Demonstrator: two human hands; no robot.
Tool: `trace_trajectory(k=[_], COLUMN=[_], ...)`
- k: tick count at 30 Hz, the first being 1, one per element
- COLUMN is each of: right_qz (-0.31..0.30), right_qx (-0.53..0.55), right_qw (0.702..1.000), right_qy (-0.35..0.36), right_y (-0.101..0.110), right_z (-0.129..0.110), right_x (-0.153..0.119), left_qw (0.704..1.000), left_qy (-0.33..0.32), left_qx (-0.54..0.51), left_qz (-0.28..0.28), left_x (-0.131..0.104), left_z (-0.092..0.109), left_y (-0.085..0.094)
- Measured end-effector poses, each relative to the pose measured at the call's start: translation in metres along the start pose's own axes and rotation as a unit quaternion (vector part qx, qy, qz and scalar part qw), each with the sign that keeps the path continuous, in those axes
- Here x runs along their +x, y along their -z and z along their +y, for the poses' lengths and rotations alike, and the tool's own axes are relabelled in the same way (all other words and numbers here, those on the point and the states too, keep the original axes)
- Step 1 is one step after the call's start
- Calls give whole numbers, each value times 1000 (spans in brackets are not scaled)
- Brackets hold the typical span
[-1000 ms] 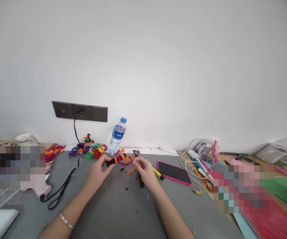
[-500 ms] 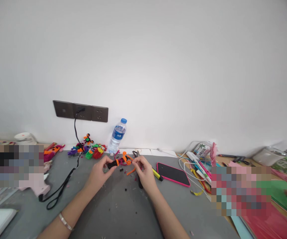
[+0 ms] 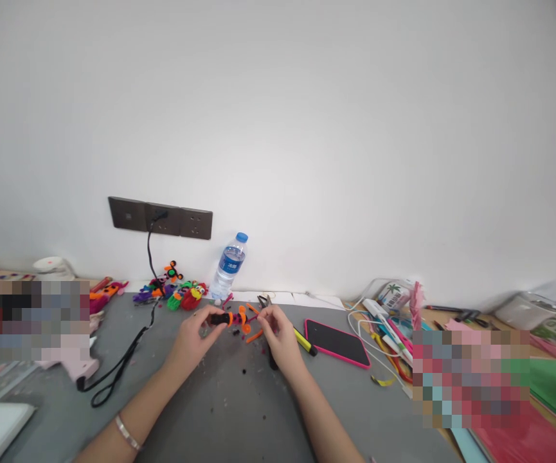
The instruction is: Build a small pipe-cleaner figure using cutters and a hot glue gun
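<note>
Between the thumb and fingers of my left hand [image 3: 195,335] is the black end of a small fuzzy pipe cleaner figure [image 3: 242,316], with orange and magenta parts showing to its right. My right hand [image 3: 279,332] pinches a thin magenta pipe cleaner piece [image 3: 253,318] at the figure's right side; its far end is hidden by the fingers. Beneath the right hand lie pliers [image 3: 265,301], jaws toward the wall and partly covered. Orange pipe cleaner scraps [image 3: 254,336] rest on the grey mat [image 3: 229,399] close by.
A water bottle [image 3: 231,265] stands against the wall, beside colourful fuzzy figures [image 3: 191,296]. To the right are a yellow-handled tool [image 3: 305,341], a pink-cased phone [image 3: 337,343] and white cables. At left, a pink glue gun [image 3: 78,366] trails a black cord [image 3: 123,360]. Another person's hand shows at far right.
My right fingers now hold the thin magenta piece at the figure's right side. The figure has turned slightly in my left hand. The whole view has shifted a little.
</note>
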State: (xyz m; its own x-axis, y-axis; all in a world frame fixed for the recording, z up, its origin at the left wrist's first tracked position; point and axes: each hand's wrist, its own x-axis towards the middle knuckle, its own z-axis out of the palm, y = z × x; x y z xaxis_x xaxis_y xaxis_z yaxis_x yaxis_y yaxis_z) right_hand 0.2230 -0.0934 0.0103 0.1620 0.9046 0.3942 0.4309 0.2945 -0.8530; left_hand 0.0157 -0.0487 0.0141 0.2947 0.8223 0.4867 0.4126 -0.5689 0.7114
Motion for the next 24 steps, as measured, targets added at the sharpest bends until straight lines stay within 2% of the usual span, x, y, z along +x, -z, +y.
trace_trajectory(k=[7, 14, 24], right_qz=[-23, -57, -40], right_qx=[16, 70, 46], right_qw=[999, 995, 998], right_qy=[-18, -45, -31], right_y=[-3, -12, -15], right_z=[10, 9, 12], right_x=[0, -2, -3], left_qw=[1000, 1000, 1000], left_qy=[3, 13, 16], left_qx=[7, 14, 14], left_qz=[1, 14, 22], left_x=[0, 1, 1], left_z=[-4, -3, -1], left_y=[-1, -2, 0])
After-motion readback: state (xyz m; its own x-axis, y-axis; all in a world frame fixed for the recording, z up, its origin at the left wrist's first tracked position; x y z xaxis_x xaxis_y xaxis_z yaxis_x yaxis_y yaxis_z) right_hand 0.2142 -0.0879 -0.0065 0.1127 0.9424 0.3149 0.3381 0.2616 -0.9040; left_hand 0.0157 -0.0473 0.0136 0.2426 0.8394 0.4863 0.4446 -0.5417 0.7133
